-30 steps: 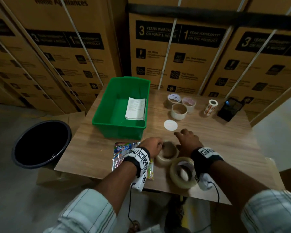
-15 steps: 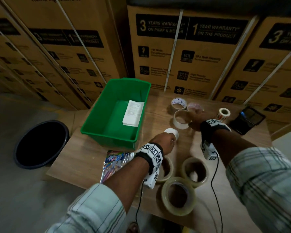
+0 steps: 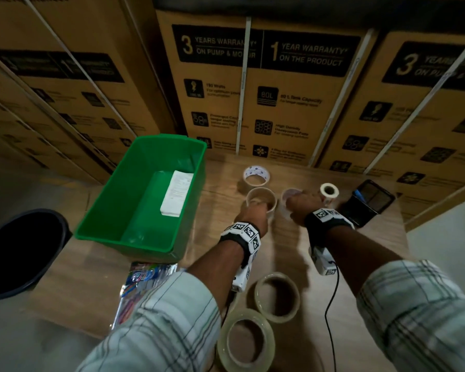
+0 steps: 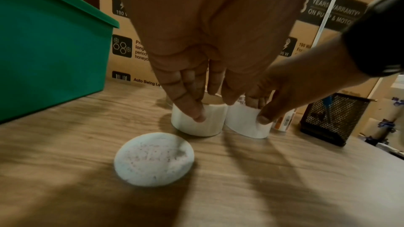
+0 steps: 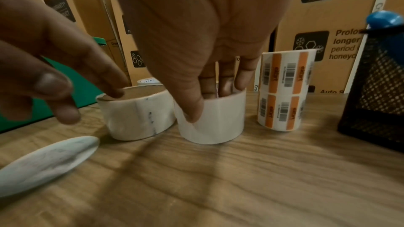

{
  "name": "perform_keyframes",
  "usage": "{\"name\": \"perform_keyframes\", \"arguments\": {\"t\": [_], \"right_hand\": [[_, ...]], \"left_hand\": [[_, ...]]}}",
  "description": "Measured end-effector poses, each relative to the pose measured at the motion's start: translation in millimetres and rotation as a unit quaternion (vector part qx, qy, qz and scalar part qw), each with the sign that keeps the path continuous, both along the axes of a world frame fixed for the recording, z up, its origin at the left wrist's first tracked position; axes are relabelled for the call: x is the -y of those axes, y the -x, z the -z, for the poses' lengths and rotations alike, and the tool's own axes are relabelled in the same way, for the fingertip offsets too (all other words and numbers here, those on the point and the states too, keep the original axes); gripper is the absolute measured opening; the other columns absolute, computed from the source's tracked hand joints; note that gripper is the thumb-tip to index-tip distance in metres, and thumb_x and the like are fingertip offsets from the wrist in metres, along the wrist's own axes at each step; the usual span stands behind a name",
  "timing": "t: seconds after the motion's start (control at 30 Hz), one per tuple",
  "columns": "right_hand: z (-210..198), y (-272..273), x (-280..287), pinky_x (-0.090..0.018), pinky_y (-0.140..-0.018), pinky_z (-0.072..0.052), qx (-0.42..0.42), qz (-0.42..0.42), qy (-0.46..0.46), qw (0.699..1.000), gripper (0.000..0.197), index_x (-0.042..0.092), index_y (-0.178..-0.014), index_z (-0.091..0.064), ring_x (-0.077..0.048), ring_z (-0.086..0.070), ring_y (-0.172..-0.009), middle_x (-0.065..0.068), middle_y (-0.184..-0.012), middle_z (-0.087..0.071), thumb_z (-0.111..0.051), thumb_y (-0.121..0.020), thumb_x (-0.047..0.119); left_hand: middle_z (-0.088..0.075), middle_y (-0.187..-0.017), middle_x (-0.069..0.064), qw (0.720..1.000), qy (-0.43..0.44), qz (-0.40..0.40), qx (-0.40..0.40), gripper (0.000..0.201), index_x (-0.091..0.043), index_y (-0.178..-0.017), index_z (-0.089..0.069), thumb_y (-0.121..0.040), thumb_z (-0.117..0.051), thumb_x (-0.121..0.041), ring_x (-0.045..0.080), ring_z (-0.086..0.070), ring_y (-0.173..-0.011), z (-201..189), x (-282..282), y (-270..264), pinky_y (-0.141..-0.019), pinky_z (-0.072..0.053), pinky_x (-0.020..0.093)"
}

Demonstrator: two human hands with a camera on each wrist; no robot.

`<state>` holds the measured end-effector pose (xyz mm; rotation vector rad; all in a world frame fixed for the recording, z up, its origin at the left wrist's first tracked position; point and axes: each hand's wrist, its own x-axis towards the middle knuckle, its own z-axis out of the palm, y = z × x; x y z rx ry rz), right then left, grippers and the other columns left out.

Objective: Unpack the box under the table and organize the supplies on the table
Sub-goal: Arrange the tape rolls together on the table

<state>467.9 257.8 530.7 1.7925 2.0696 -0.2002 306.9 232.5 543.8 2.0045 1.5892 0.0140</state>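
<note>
Hands: left (image 3: pixel 253 213) on one tape roll (image 4: pixel 197 120), right (image 3: pixel 302 208) on its neighbour (image 5: pixel 213 120).

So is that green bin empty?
No. The green bin holds one folded white paper lying on its floor; the rest of the floor in view is bare.

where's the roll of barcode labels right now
The label roll stands upright at the table's far right, between the black mesh holder and the white roll the right hand grips.
</note>
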Motion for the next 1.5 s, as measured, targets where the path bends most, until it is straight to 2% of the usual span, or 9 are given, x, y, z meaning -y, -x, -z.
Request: {"name": "perform_keyframes", "arguments": {"t": [0.23, 0.47, 0.7, 0.8, 0.93, 1.07, 1.27, 1.4, 1.5], "right_hand": [[3, 2, 14, -0.04, -0.093, -0.038, -0.094, -0.017, -0.068, 0.993, 0.034, 0.017, -0.108, -0.056, -0.028, -0.053, -0.115, -0.008, -0.12, -0.059, -0.05, -0.082, 0.038], [-4, -7, 46, -0.034, -0.079, -0.041, -0.152, -0.015, -0.11, 0.982, 0.032, 0.016, -0.091, -0.055, -0.03, -0.062, -0.088, -0.009, -0.096, -0.066, -0.042, -0.081, 0.044], [-12, -23, 93, -0.028, -0.058, -0.033, -0.159, 0.069, -0.13, 0.976, 0.025, 0.018, -0.075, -0.054, -0.033, -0.062, -0.077, -0.01, -0.081, -0.065, -0.05, -0.082, 0.042], [-15, -40, 119, -0.031, -0.063, -0.036, -0.161, 0.107, -0.127, 0.973, 0.024, 0.022, -0.069, -0.045, -0.031, -0.061, -0.078, -0.006, -0.081, -0.065, -0.049, -0.081, 0.042], [-15, -71, 168, -0.032, -0.064, -0.036, -0.133, 0.169, -0.145, 0.966, 0.021, 0.021, -0.075, -0.052, -0.029, -0.059, -0.084, -0.004, -0.087, -0.06, -0.057, -0.079, 0.041], [-9, -89, 224, -0.034, -0.058, -0.046, -0.144, 0.215, -0.16, 0.953, 0.018, 0.018, -0.071, -0.053, -0.031, -0.059, -0.074, -0.006, -0.08, -0.059, -0.061, -0.071, 0.034], [8, -105, 282, -0.031, -0.064, -0.048, -0.159, 0.293, -0.14, 0.932, 0.021, 0.024, -0.064, -0.048, -0.023, -0.058, -0.073, 0.003, -0.075, -0.059, -0.056, -0.069, 0.043], [17, -110, 298, -0.034, -0.067, -0.048, -0.149, 0.313, -0.12, 0.93, 0.02, 0.022, -0.071, -0.053, -0.027, -0.059, -0.075, -0.001, -0.079, -0.062, -0.054, -0.077, 0.042], [15, -107, 301, -0.037, -0.072, -0.049, -0.13, 0.301, -0.107, 0.939, 0.017, 0.02, -0.078, -0.056, -0.027, -0.06, -0.08, -0.003, -0.086, -0.064, -0.055, -0.08, 0.037]], "left_hand": [[-0.06, -0.125, 0.014, 0.999, 0.035, -0.025, -0.022, 0.031, -0.011, -0.122, -0.059, -0.093, -0.049, -0.015, 0.034, -0.057, -0.115, 6, -11, -15, -0.097, -0.047, 0.04], [-0.064, -0.12, 0.01, 0.998, 0.013, -0.062, 0.011, 0.02, -0.014, -0.104, -0.067, -0.092, -0.053, -0.021, 0.029, -0.059, -0.11, -6, -15, -2, -0.089, -0.045, 0.028], [-0.067, -0.111, 0.012, 0.998, 0.018, 0.064, -0.021, 0.026, -0.01, -0.107, -0.066, -0.086, -0.06, -0.025, 0.03, -0.062, -0.104, -40, -5, -20, -0.086, -0.049, 0.033], [-0.068, -0.108, 0.011, 0.993, 0.013, 0.117, 0.001, 0.022, -0.013, -0.101, -0.065, -0.083, -0.061, -0.025, 0.03, -0.063, -0.101, -53, 14, -43, -0.083, -0.049, 0.033], [-0.064, -0.114, 0.018, 0.985, 0.019, 0.162, 0.054, 0.026, -0.008, -0.107, -0.063, -0.088, -0.056, -0.024, 0.033, -0.062, -0.102, -63, 46, -80, -0.081, -0.046, 0.032], [-0.061, -0.122, 0.018, 0.971, 0.033, 0.215, 0.098, 0.024, -0.007, -0.11, -0.063, -0.092, -0.052, -0.018, 0.028, -0.059, -0.109, -63, 81, -111, -0.079, -0.036, 0.024], [-0.059, -0.128, 0.015, 0.965, 0.028, 0.248, 0.074, 0.03, -0.011, -0.119, -0.06, -0.09, -0.05, -0.011, 0.03, -0.055, -0.117, -35, 116, -145, -0.094, -0.043, 0.032], [-0.058, -0.13, 0.01, 0.961, 0.039, 0.268, 0.053, 0.027, -0.013, -0.114, -0.065, -0.09, -0.052, -0.014, 0.031, -0.056, -0.117, -15, 128, -161, -0.095, -0.044, 0.03], [-0.063, -0.122, 0.012, 0.956, 0.059, 0.282, 0.051, 0.025, -0.016, -0.107, -0.067, -0.089, -0.057, -0.03, 0.032, -0.059, -0.111, -2, 134, -169, -0.091, -0.045, 0.03]]}}
